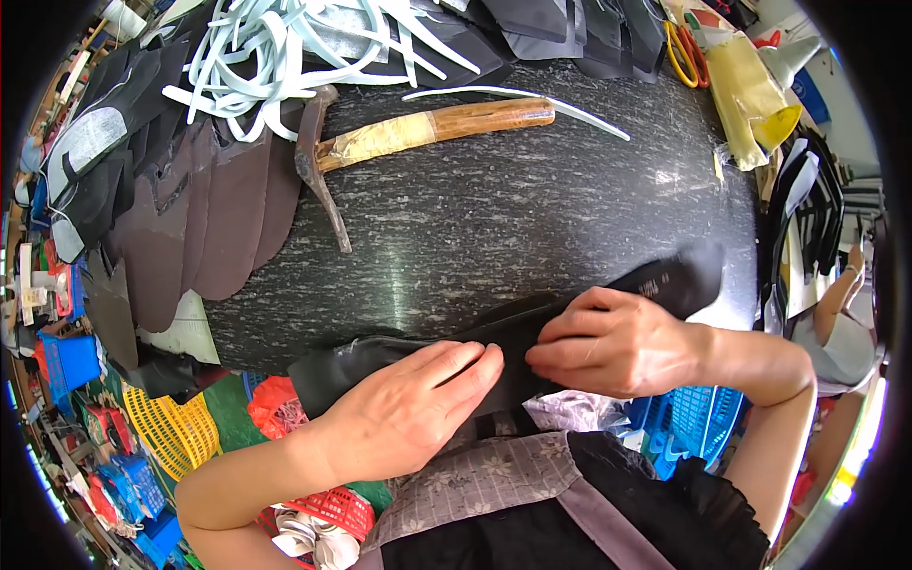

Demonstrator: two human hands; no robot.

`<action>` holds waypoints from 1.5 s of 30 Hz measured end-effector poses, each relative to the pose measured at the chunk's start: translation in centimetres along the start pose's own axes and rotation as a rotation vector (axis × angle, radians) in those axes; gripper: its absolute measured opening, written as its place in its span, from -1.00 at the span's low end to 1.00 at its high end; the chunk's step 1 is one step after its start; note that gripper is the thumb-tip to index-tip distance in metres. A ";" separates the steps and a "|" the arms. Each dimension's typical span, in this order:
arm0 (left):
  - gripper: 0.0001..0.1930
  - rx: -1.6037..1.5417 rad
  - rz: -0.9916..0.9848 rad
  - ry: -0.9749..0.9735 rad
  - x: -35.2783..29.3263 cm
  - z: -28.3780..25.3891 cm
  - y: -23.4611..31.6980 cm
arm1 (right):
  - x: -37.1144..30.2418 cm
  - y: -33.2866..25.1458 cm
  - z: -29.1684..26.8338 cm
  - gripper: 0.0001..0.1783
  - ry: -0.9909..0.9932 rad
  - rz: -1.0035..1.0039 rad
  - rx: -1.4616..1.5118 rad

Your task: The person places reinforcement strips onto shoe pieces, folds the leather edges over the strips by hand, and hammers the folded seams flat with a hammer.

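A long black piece of leather or similar sheet (679,283) stretches across the near edge of the work surface, with small pale marking near its right end. My left hand (404,408) is closed on its near edge, fingers bent over the top. Farther right, my right hand (617,342) pinches the same piece, thumb and fingertips pressed together. What lies under the fingertips is hidden. Beyond both hands rests a hammer (489,119) with a tape-wrapped wooden handle and a rusty head.
The dark speckled work surface (427,228) carries a tangle of pale strips (275,57), with one loose strip (589,120) beside the hammer. Brown cut pieces (204,209) are stacked left. Orange-handled scissors (686,55) lie far right. Yellow (176,427) and blue (698,418) baskets stand below. Another person (836,332) is at right.
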State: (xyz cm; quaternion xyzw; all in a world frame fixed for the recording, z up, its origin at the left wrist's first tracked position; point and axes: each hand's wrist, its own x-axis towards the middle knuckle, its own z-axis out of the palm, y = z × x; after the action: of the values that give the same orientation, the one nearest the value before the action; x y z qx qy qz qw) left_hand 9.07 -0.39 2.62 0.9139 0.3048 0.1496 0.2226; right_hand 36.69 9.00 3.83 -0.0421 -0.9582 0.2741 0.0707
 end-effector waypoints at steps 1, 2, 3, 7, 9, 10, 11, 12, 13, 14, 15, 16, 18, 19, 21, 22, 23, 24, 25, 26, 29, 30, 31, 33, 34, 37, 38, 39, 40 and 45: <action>-0.56 0.108 0.054 -0.087 0.8 -0.4 0.2 | -0.1 -0.3 0.6 -0.68 0.052 -0.093 -0.130; -0.57 0.219 0.109 -0.175 1.4 -0.7 0.6 | -0.1 -0.6 0.8 -0.78 0.089 -0.097 -0.204; -0.57 0.228 0.124 -0.172 1.9 -0.6 0.9 | -0.4 -1.1 0.9 -0.78 0.093 -0.089 -0.219; -0.51 0.669 0.233 -0.234 1.9 -0.4 2.6 | -1.9 -2.5 1.5 -0.69 -0.009 -0.090 -0.531; -0.48 0.199 0.090 -0.230 0.6 0.3 0.7 | -2.2 -0.3 0.8 -0.55 0.133 -0.027 -0.311; -0.50 0.180 0.084 -0.223 0.1 0.3 0.7 | -2.7 0.0 0.6 -0.43 0.098 0.057 -0.248; -0.57 0.109 0.089 -0.188 0.3 0.3 0.8 | -3.7 0.0 1.1 -0.30 0.103 0.091 -0.231; -0.61 0.140 0.175 -0.152 0.3 0.1 0.7 | -5.1 -0.1 2.7 -0.31 0.122 0.102 -0.390; -0.65 0.170 0.253 -0.118 1.0 -0.9 0.7 | -5.5 -0.8 3.5 -0.32 0.136 0.105 -0.544; -0.63 0.227 0.345 -0.087 2.1 -1.5 0.7 | -7.0 -2.0 3.7 -0.35 0.174 0.147 -0.651; -0.61 0.284 0.429 -0.048 3.6 -2.5 0.8 | -8.7 -3.5 2.9 -0.39 0.205 0.181 -0.758; -0.69 0.353 0.488 0.111 5.5 -3.8 0.5 | -10.9 -4.2 1.8 -0.42 0.342 0.243 -0.969; -0.65 0.513 0.242 0.299 3.2 -5.2 -0.4 | -15.0 -6.1 -2.5 -0.52 0.591 0.525 -0.994; -0.68 0.549 0.049 0.468 3.7 -6.0 0.0 | -18.0 -4.4 -3.0 -0.56 0.830 0.634 -1.131; -0.79 0.575 0.054 0.441 3.9 -4.9 -1.2 | -23.7 -1.9 -3.1 -0.45 0.931 1.205 -1.252; -0.73 0.544 0.079 0.257 3.8 -4.4 -1.4 | -26.0 -1.5 -2.9 -0.41 0.835 1.392 -1.183; -0.70 0.610 0.155 0.228 3.6 -3.0 -2.0 | -29.4 -0.2 -1.9 -0.40 0.782 1.451 -1.136; -0.66 0.686 0.212 0.162 3.6 -1.7 -2.3 | -31.3 1.0 -1.0 -0.46 0.735 1.537 -0.976; -0.60 0.614 0.209 0.138 3.6 -0.8 -2.4 | -33.2 1.4 -0.3 -0.55 0.704 1.564 -0.829; -0.58 0.594 0.214 0.132 4.0 -0.8 -1.8 | -37.5 1.9 0.9 -0.59 0.809 1.563 -0.746; -0.60 0.598 0.074 0.320 1.3 -2.2 -2.8 | -43.6 3.7 1.7 -0.61 0.810 1.516 -0.966; -0.61 0.709 -0.032 0.377 -0.3 -4.0 -4.0 | -39.9 4.5 0.4 -0.62 0.955 1.399 -1.091; -0.62 0.804 -0.115 0.435 -2.2 -6.4 -5.7 | -32.9 3.4 -2.2 -0.62 1.027 1.191 -0.995; -0.63 1.033 -0.312 0.447 -5.0 -12.7 -9.4 | -20.4 1.2 -4.9 -0.57 1.010 1.061 -0.617; -0.62 1.086 -0.401 0.462 -5.9 -16.0 -11.5 | -15.3 1.5 -4.7 -0.57 1.019 0.946 -0.405; -0.59 1.236 -0.617 0.610 -10.4 -23.2 -17.2 | 0.3 3.3 -6.6 -0.50 0.551 0.234 -0.550; -0.59 1.248 -0.670 0.584 -12.1 -23.2 -19.1 | 4.9 4.1 -6.3 -0.51 0.515 0.043 -0.470; -0.60 1.247 -0.699 0.574 -12.3 -23.2 -20.9 | 8.8 4.4 -6.2 -0.52 0.475 -0.125 -0.409; -0.64 1.123 -0.701 0.440 -11.6 -23.1 -21.5 | 12.3 3.7 -6.6 -0.56 0.460 -0.165 -0.405; -0.85 0.865 -0.489 0.426 -11.1 -25.6 -21.0 | 29.5 5.7 -9.5 -0.67 0.558 -0.313 -0.187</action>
State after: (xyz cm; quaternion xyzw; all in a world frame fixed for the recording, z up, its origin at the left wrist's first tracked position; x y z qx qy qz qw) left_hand -20.21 15.74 12.53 0.7739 0.5807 0.1365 -0.2126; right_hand 9.35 22.27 12.14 0.0260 -0.9177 0.1486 0.3675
